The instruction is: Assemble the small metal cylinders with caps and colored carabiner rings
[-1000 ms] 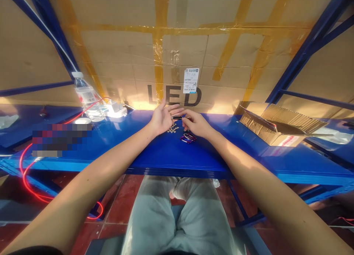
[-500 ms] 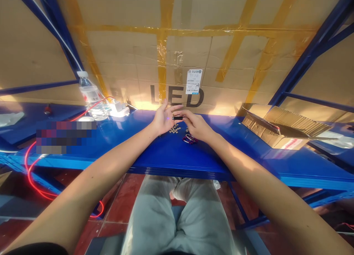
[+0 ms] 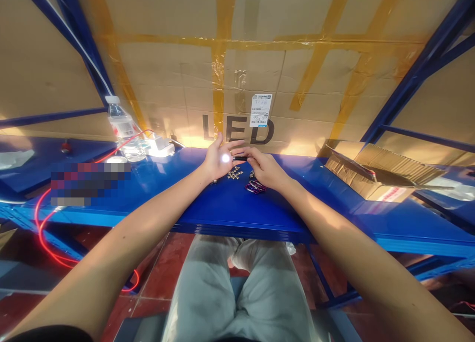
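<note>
Between the fingertips of my right hand (image 3: 266,168) is a slim black penlight (image 3: 240,158), pointing left. Its bright white spot falls on the palm of my left hand (image 3: 216,163), which is turned up with its fingers stretched out behind the penlight. Below the hands, several small shiny metal pieces (image 3: 234,173) lie on the blue table (image 3: 230,208). Beside them, under my right wrist, sits a small coil of dark and pinkish cord (image 3: 255,186). More metal pieces are partly hidden by my right hand.
A water bottle (image 3: 126,131) and a white power strip (image 3: 160,146) with a red cable stand at the left. An open cardboard box (image 3: 371,176) sits at the right. Behind the table rises a large taped carton (image 3: 178,84) marked LED.
The faint violet spot on my left palm has become a large bright white one. Both hands stay nearly in place, with the penlight still held in the right.
</note>
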Action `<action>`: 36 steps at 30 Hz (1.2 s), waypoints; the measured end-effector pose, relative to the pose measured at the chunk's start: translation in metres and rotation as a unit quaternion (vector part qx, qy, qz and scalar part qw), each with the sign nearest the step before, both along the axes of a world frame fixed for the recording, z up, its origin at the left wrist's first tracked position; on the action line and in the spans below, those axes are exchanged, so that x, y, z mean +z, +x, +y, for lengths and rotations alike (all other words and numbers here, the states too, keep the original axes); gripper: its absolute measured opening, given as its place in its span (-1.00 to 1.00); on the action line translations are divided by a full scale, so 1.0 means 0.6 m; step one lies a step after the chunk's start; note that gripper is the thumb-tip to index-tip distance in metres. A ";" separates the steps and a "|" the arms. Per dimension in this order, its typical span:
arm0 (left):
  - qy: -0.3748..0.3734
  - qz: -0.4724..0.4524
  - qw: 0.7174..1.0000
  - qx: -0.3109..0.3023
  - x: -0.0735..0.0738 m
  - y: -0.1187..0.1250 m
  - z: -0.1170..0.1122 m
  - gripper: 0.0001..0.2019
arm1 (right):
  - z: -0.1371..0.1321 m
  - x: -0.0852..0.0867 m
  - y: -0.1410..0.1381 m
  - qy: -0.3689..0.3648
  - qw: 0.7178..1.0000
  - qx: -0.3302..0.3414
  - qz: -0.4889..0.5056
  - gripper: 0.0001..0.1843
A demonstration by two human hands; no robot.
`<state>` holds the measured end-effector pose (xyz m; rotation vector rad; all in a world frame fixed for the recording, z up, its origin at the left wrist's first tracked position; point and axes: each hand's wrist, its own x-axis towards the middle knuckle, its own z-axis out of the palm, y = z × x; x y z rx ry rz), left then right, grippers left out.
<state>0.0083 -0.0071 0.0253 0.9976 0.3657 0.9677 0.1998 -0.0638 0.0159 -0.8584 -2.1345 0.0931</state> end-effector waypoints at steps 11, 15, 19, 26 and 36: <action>0.009 0.012 1.000 0.003 0.000 0.000 -0.002 -0.17 | -0.004 0.006 0.001 -0.003 1.000 -0.005 -0.003 -0.59; 0.012 0.008 1.000 -0.001 -0.001 0.000 0.000 -0.17 | -0.004 0.005 0.001 -0.010 1.000 -0.011 -0.001 -0.58; 0.013 0.015 1.000 0.004 0.000 0.001 -0.003 -0.15 | -0.004 0.004 0.002 -0.012 1.000 -0.014 -0.009 -0.59; 0.017 0.016 1.000 0.008 0.002 0.002 -0.007 -0.14 | -0.006 0.005 0.002 -0.019 1.000 -0.014 -0.005 -0.58; 0.011 0.008 1.000 0.007 0.002 0.001 -0.005 -0.14 | -0.005 0.005 0.003 -0.002 1.000 -0.015 -0.008 -0.58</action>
